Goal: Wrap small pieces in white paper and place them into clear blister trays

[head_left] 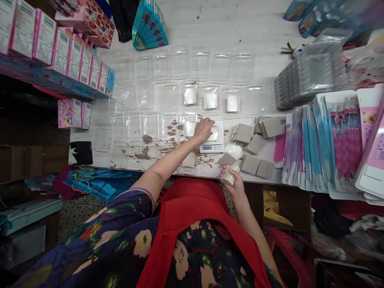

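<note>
My left hand (204,129) reaches over a small white digital scale (221,146), fingers spread at the edge of a white stack of thin sheets (214,134) lying on it. Close to the table's front edge, my right hand (235,182) is closed around a cream-white block of stacked sheets (230,175). Clear plastic trays (201,60) stand in rows across the table. Several hold white stacks, such as the stack (210,101) behind the scale. Grey banded stacks (243,133) lie right of the scale, near a crumpled clear wrapper (235,150).
Nested clear trays (306,76) tower at the right, behind packs of coloured pens (324,136). Pink boxes (61,50) line the left side. A blue carton (151,26) stands at the back, and a black object (81,153) sits at the front left corner.
</note>
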Motion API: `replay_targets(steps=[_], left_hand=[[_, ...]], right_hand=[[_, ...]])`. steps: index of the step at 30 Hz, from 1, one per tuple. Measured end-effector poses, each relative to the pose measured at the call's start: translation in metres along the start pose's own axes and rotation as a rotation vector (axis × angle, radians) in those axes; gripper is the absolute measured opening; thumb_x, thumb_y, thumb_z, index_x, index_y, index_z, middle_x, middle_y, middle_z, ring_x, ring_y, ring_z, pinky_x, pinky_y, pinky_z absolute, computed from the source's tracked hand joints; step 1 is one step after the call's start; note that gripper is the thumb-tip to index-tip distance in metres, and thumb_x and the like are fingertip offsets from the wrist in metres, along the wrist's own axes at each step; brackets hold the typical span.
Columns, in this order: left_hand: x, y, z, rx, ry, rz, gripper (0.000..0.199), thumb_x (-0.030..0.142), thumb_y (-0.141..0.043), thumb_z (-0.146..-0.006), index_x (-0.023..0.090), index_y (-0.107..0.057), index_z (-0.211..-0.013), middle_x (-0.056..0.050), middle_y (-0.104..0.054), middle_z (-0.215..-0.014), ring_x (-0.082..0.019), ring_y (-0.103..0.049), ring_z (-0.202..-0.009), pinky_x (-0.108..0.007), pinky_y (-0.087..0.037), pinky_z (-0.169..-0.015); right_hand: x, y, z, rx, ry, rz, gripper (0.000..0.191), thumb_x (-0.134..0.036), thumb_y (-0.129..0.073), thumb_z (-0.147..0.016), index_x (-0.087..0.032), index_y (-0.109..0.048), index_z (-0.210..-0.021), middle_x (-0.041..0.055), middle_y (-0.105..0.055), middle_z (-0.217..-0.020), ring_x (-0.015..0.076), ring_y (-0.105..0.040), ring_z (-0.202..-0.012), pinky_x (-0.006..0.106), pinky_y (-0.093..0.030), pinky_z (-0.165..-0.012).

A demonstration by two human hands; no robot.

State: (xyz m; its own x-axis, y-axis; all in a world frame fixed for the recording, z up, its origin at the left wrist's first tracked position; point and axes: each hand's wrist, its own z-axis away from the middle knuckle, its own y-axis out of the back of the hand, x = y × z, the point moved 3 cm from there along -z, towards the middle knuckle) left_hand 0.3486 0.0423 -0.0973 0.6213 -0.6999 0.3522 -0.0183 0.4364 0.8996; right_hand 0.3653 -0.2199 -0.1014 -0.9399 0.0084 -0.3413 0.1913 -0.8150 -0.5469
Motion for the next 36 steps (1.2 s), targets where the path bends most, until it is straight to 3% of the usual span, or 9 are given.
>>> replay_targets(steps=[3,7,10,14,19,26,36], left_hand=[[-0.002,0.002,0.016,0.05,-0.077,0.005,0.034,0.02,-0.048,-0.089,0.018,-0.052,-0.122,-0.011,-0.05,-0.127,-0.026,-0.042,-0.115,-0.038,-0.037,-0.092],[0.0,-0.015,0.034,-0.062,-0.278,-0.088,0.026,0.023,-0.043,-0.092,0.013,-0.06,-0.109,-0.014,-0.057,-0.116,-0.027,-0.045,-0.11,-0.041,-0.035,-0.092],[0.0,-0.028,0.037,-0.082,-0.327,-0.181,0.029,0.016,-0.038,-0.092,0.011,-0.062,-0.107,-0.017,-0.058,-0.111,-0.029,-0.048,-0.106,-0.043,-0.036,-0.088],[0.0,-0.033,0.031,-0.074,-0.293,-0.163,0.034,0.008,-0.032,-0.09,0.011,-0.066,-0.096,-0.017,-0.061,-0.101,-0.027,-0.051,-0.1,-0.041,-0.037,-0.084],[-0.002,-0.03,0.027,-0.04,-0.178,-0.052,0.028,0.014,-0.041,-0.089,0.014,-0.068,-0.09,-0.013,-0.063,-0.101,-0.025,-0.052,-0.098,-0.04,-0.038,-0.085],[-0.007,-0.029,0.024,-0.014,-0.144,0.071,0.024,0.017,-0.048,-0.085,0.017,-0.072,-0.085,-0.009,-0.067,-0.1,-0.022,-0.054,-0.093,-0.038,-0.041,-0.084],[-0.019,-0.028,0.026,0.039,-0.006,0.184,0.02,0.02,-0.052,-0.083,0.018,-0.071,-0.08,-0.004,-0.07,-0.094,-0.02,-0.056,-0.088,-0.036,-0.042,-0.085]], right_hand=[[0.003,-0.002,-0.002,-0.006,-0.001,0.009,0.042,-0.018,-0.073,-0.065,-0.03,-0.054,-0.1,-0.005,-0.06,-0.082,0.0108,-0.056,-0.065,0.026,-0.052,-0.059],[0.007,-0.005,-0.006,0.0,-0.009,-0.004,0.04,-0.017,-0.073,-0.065,-0.029,-0.055,-0.098,-0.0045,-0.06,-0.08,0.0109,-0.055,-0.063,0.025,-0.051,-0.057],[0.009,-0.005,-0.007,0.017,-0.021,-0.038,0.042,-0.016,-0.073,-0.064,-0.027,-0.055,-0.1,-0.0039,-0.061,-0.08,0.0107,-0.056,-0.063,0.025,-0.05,-0.057],[0.009,-0.004,-0.008,0.027,-0.016,-0.063,0.044,-0.014,-0.072,-0.063,-0.025,-0.055,-0.102,-0.0039,-0.062,-0.081,0.0106,-0.057,-0.063,0.025,-0.05,-0.057],[0.008,-0.001,-0.007,0.044,-0.02,-0.087,0.045,-0.013,-0.072,-0.062,-0.025,-0.055,-0.102,-0.0037,-0.063,-0.081,0.0105,-0.058,-0.063,0.025,-0.051,-0.058],[0.005,-0.003,-0.015,0.041,-0.025,-0.082,0.044,-0.013,-0.072,-0.063,-0.026,-0.056,-0.102,-0.0038,-0.062,-0.081,0.0109,-0.058,-0.063,0.025,-0.052,-0.057],[0.001,-0.03,-0.042,-0.073,-0.013,-0.093,0.046,-0.014,-0.07,-0.062,-0.027,-0.056,-0.104,-0.0033,-0.065,-0.083,0.012,-0.06,-0.066,0.027,-0.053,-0.061]])
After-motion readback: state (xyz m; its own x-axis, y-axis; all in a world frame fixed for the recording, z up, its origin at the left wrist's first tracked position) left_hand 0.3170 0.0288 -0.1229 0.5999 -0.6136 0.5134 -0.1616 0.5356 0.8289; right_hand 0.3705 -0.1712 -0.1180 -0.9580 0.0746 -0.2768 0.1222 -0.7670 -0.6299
